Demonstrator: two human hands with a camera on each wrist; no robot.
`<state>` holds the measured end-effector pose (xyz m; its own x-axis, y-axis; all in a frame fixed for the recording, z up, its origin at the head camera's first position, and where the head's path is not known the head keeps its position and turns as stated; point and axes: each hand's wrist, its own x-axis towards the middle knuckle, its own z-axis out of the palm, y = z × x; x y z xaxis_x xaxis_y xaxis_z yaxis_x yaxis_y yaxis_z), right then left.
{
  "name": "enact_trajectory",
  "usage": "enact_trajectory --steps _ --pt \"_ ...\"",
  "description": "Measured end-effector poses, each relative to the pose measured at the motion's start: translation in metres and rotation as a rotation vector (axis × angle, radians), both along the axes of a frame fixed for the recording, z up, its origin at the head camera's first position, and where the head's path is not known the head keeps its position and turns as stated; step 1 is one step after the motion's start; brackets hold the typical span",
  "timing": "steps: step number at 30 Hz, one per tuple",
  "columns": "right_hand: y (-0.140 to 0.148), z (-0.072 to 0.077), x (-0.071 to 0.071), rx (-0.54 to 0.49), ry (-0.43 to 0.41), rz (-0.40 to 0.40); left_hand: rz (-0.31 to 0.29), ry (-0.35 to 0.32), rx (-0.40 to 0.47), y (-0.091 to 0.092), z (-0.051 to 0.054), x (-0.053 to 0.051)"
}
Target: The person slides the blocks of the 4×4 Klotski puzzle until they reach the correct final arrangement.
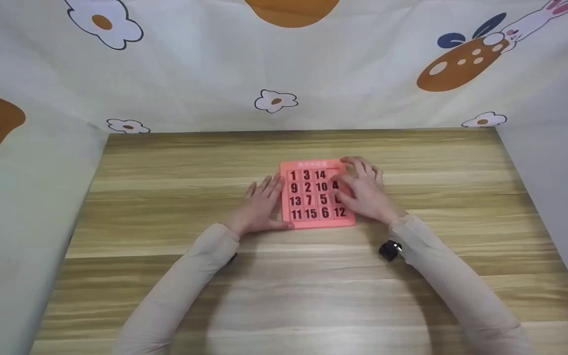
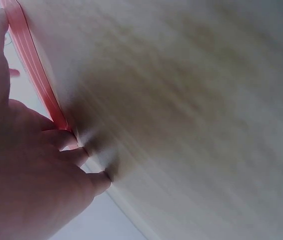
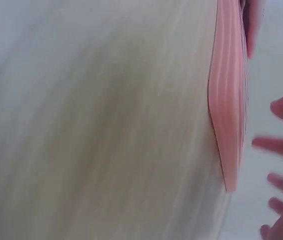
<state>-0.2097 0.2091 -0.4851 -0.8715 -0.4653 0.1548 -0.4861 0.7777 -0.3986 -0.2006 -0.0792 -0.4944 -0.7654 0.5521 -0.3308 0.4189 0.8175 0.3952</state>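
Right grip (image 1: 369, 193) reaches over numbered tiles (image 1: 315, 193) visible only in head view.

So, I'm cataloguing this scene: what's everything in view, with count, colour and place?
Flat plastic-looking number puzzle: one, pink, mid-table.
Square number tiles: fourteen readable, one partly covered, pink, dark numerals, inside the puzzle.
Wood-grain table: one, yellow-brown, beneath the puzzle.
Printed fabric backdrop: one, off-white, behind the table.
Flower prints: four, white and orange, backdrop.
Rabbit print: one, white, backdrop's upper right.
Rounded prints: three, orange, backdrop and left wall.
Side walls: two, pale, left and right.
Small devices: two, black, one per wrist, left one mostly hidden.
Long sleeves: two, off-white, both arms.
Left hand: one, puzzle's left edge.
Right hand: one, over puzzle's right side.
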Motion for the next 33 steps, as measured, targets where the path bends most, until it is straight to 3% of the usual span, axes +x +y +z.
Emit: enact_trajectory --steps 4,11,13,19,23,26,33 --pt "0.008 0.003 0.006 0.034 0.024 -0.005 0.001 -0.002 0.0 0.0 0.001 0.0" --pt "0.004 0.003 0.012 0.241 -0.112 -0.06 -0.002 0.003 0.005 0.001 0.001 0.0" --pt "0.003 0.0 0.011 0.223 -0.115 -0.043 -0.008 -0.001 0.008 0.001 0.001 0.0" --pt "-0.001 -0.003 0.014 0.132 -0.048 0.109 -0.009 0.005 -0.01 0.001 0.001 0.001" --pt "0.002 0.001 0.014 0.126 0.046 0.031 -0.007 0.015 -0.004 0.001 0.001 0.0" --pt "0.002 0.006 0.013 0.128 0.07 -0.041 -0.003 0.013 0.008 0.0 0.001 0.001" --pt "-0.01 0.006 0.001 0.117 -0.008 0.007 0.005 0.001 -0.006 0.002 0.0 0.001"
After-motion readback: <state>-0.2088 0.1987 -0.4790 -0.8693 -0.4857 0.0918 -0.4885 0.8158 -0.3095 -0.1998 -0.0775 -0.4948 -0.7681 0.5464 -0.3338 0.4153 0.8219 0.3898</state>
